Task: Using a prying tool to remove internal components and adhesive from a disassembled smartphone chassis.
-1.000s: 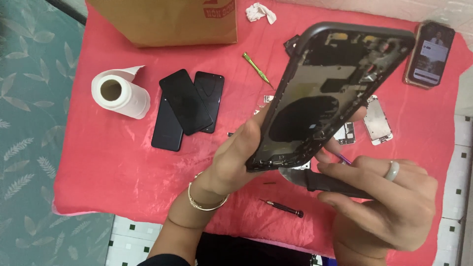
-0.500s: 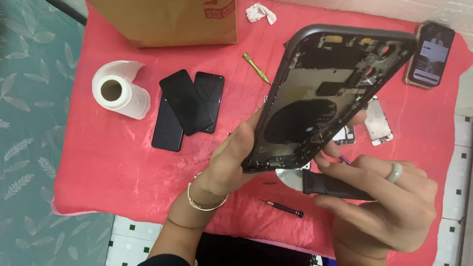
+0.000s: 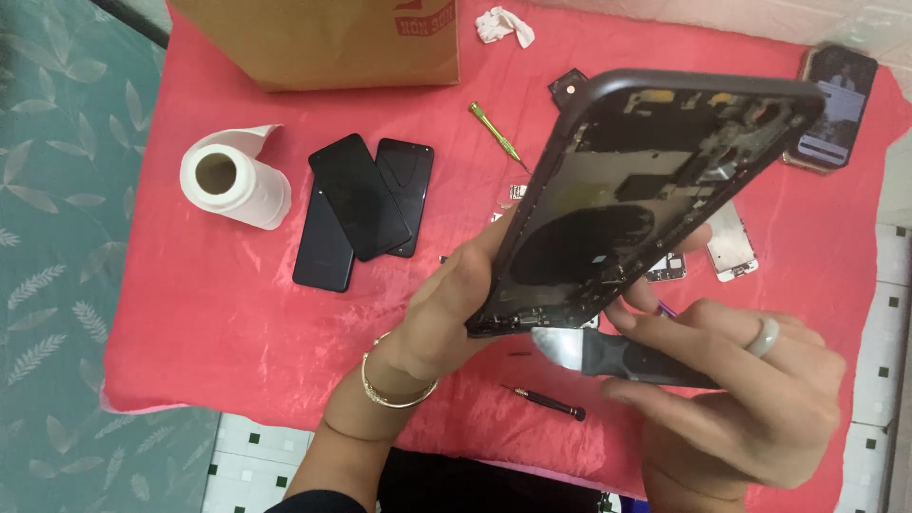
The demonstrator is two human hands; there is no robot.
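The person's left hand (image 3: 456, 304) grips an opened phone housing (image 3: 646, 199) by its lower edge, holding it tilted above the red cloth (image 3: 209, 313) with the bare inner side facing the camera. The right hand (image 3: 750, 389), wearing a pale ring, is closed around a dark flat pry tool (image 3: 627, 356) whose metal blade sits just under the housing's lower corner. On the cloth lie three dark phones (image 3: 366, 204) stacked together, a roll of white tissue (image 3: 233, 180), a green screwdriver (image 3: 497, 133), a small black screwdriver (image 3: 546, 403), a cardboard box (image 3: 323, 43) and another phone (image 3: 836, 109) with its screen lit.
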